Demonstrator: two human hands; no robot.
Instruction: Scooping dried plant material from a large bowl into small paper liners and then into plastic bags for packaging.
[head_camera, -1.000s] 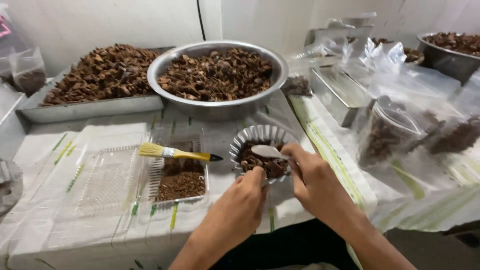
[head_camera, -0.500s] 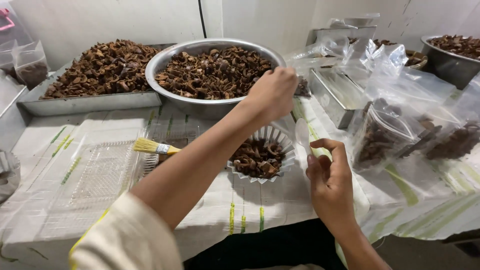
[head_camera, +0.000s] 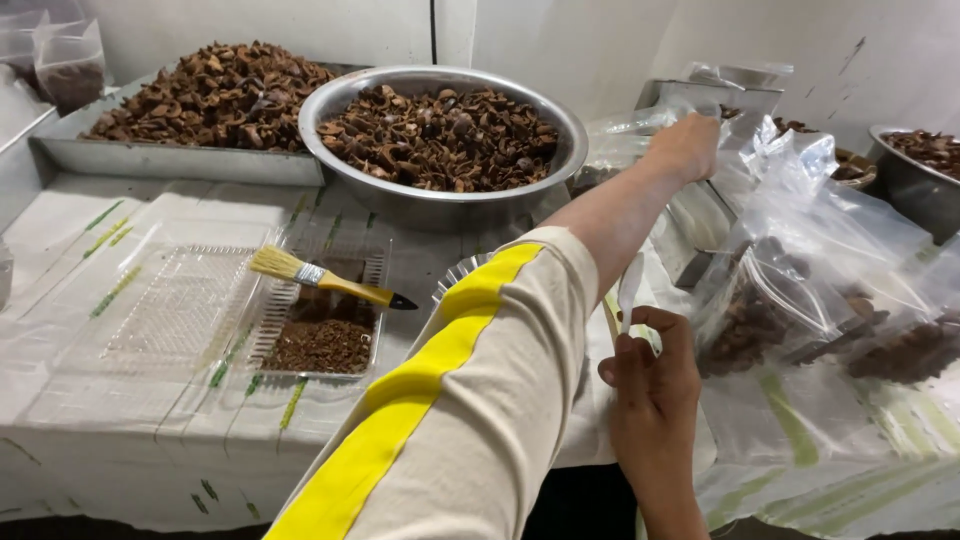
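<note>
L hand (head_camera: 688, 145) now farther out — at clear bags (head_camera: 790, 190).

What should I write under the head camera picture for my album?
Left hand reaches across to clear plastic bags beside a big metal bowl of brown dried pieces, while the right hand holds a small white tool.
</note>
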